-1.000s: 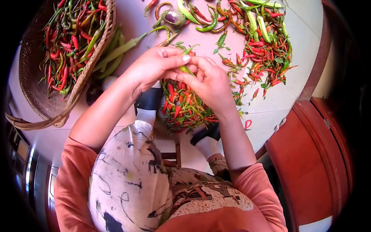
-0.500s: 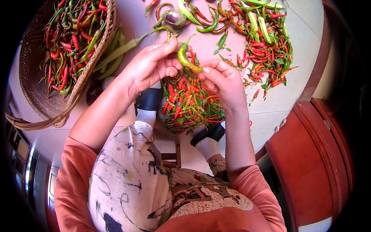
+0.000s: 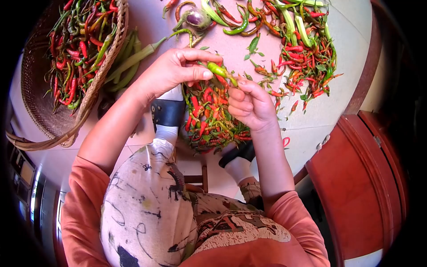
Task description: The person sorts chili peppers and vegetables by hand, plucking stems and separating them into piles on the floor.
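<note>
A green chili pepper (image 3: pixel 217 69) is stretched between my two hands, above a pile of small red, orange and green chilies (image 3: pixel 213 115) between my feet. My left hand (image 3: pixel 180 71) closes thumb and fingers around its upper left end, with the index finger reaching along behind it. At the pepper's lower right tip, my right hand (image 3: pixel 254 100) pinches with thumb and index finger, the other fingers curled. Part of the pepper's upper end is hidden by the left fingers.
A woven basket (image 3: pixel 40 113) with long chilies stands at left, beside okra-like green pods (image 3: pixel 138 58). Ahead lie a purple-green eggplant (image 3: pixel 198 18) and loose chilies (image 3: pixel 240 27). More chilies (image 3: pixel 307 66) spread at right, near a red-brown wooden cabinet (image 3: pixel 356 182).
The pepper has turned and sits slightly lower. My left hand has rolled over, its index finger now extended, and my right hand has shifted slightly right and down.
</note>
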A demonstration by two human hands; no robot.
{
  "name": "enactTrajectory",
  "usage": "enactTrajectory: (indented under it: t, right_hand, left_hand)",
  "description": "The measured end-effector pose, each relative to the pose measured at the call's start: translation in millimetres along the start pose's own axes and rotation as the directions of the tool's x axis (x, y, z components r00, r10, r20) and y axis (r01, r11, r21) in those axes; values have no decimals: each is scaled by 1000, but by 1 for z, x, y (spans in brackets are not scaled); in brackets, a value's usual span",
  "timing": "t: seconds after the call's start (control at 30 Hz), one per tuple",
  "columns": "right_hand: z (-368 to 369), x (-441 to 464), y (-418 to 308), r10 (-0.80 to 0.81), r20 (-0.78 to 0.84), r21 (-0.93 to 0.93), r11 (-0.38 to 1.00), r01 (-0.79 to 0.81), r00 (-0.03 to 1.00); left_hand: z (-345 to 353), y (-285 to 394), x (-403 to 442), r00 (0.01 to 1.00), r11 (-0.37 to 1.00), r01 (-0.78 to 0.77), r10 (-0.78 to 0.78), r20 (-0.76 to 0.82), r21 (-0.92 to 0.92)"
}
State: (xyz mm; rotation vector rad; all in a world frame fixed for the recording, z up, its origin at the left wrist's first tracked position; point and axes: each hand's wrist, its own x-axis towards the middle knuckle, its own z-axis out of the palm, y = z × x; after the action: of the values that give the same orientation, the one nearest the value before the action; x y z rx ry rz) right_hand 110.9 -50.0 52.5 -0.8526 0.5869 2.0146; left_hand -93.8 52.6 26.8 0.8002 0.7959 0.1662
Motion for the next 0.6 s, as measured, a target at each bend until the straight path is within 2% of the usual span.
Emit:
enactTrajectory:
  t: [0.07, 0.1, 0.13, 0.17, 0.2, 0.27, 0.3, 0.37, 0.5, 0.57, 0.6]
  right_hand:
    - [-2, 0, 0, -35, 1, -81, 996, 35, 999]
    - [0, -2, 1, -37, -1, -80, 996, 37, 999]
    - [4, -3, 1, -138, -49, -209, 970, 125, 989]
    - [6, -4, 1, -243, -82, -339, 919, 202, 966]
    - [5, -6, 0, -247, -85, -338, 918, 206, 965]
    - [3, -10, -1, -291, -102, -461, 861, 214, 951]
    - [2, -11, -2, -293, -106, -460, 862, 214, 950]
    - [-1, -13, -2, -303, -106, -444, 867, 228, 947]
    - [-8, -17, -4, -305, -103, -438, 868, 233, 947]
    - [-15, -18, -7, -342, -152, -528, 821, 217, 927]
    - [-23, -20, -8, -350, -151, -530, 818, 223, 925]
  left_hand:
    - [0, -5, 2, 1000, 1000, -23, 24, -19, 11]
    - [-1, -5, 4, 996, 997, 79, -79, -41, -10]
    - [-2, -6, 5, 982, 983, 179, -181, -61, -32]
    - [2, -7, 4, 980, 983, 182, -184, -81, -40]
    - [4, -6, 4, 980, 982, 182, -185, -76, -38]
    - [7, -6, 4, 976, 973, 207, -212, -40, -100]
    - [7, -8, 4, 976, 973, 209, -214, -37, -101]
    - [4, -15, 4, 963, 945, 269, -258, 82, -185]
    - [8, -22, 5, 958, 928, 284, -266, 106, -240]
    - [15, -12, 6, 950, 952, 259, -281, -136, -161]
    - [9, -10, 7, 952, 962, 265, -273, -137, -71]
